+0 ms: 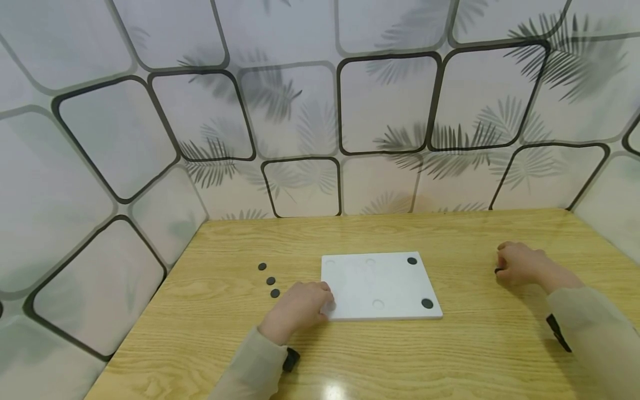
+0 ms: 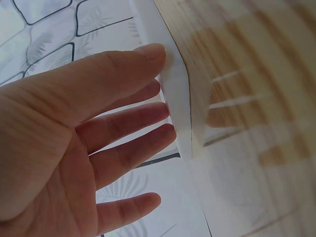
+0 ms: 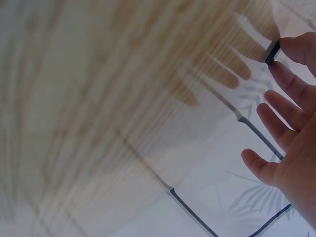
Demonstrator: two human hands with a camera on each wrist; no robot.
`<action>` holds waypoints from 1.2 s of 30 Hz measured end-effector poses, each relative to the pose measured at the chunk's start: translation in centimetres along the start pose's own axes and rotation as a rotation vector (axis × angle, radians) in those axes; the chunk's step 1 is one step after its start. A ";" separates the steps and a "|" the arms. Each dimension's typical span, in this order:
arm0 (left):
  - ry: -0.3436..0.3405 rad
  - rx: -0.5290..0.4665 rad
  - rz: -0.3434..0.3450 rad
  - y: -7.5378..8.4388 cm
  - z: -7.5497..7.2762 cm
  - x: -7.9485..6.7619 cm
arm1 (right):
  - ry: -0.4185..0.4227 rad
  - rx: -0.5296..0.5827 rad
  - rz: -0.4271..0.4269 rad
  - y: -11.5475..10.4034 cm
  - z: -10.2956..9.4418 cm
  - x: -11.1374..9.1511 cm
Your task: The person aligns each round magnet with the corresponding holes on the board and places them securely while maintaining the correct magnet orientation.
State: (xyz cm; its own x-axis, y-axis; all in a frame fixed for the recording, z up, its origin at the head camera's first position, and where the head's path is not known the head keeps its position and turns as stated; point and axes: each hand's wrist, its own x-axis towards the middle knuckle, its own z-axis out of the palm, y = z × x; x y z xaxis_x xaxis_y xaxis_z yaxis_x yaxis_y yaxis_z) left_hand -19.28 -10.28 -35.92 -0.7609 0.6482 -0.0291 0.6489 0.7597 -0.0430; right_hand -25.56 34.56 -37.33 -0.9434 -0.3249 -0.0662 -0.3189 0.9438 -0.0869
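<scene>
A white rectangular board (image 1: pixel 370 283) lies on the wooden table. My left hand (image 1: pixel 302 308) holds its near left corner, thumb and fingertips against the edge; the left wrist view shows the thumb on the white rim (image 2: pixel 178 94). Two black discs sit on the board's right side, a far disc (image 1: pixel 412 260) and a near disc (image 1: pixel 427 303). Shallow round recesses (image 1: pixel 378 304) show elsewhere on it. Well to the board's right, my right hand (image 1: pixel 525 265) pinches a small black disc (image 3: pixel 272 52) between thumb and index finger, touching the table or just above it.
Three loose black discs (image 1: pixel 271 281) lie in a slanting row left of the board. The wooden table (image 1: pixel 400 355) meets patterned fabric walls (image 1: pixel 300 186) at the back and on both sides. Each wrist wears a black strap (image 1: pixel 291 359).
</scene>
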 end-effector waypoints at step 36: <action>-0.014 0.003 -0.002 0.0 -0.1 0.0 | 0.100 -0.074 -0.118 -4.2 -0.5 0.8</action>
State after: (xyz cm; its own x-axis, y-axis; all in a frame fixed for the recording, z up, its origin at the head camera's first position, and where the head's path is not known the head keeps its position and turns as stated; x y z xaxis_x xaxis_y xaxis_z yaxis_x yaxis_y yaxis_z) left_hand -19.22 -10.27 -35.80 -0.7620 0.6461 -0.0431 0.6475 0.7607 -0.0458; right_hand -25.01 30.40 -36.56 -0.9021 -0.4297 0.0397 -0.4305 0.9025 -0.0145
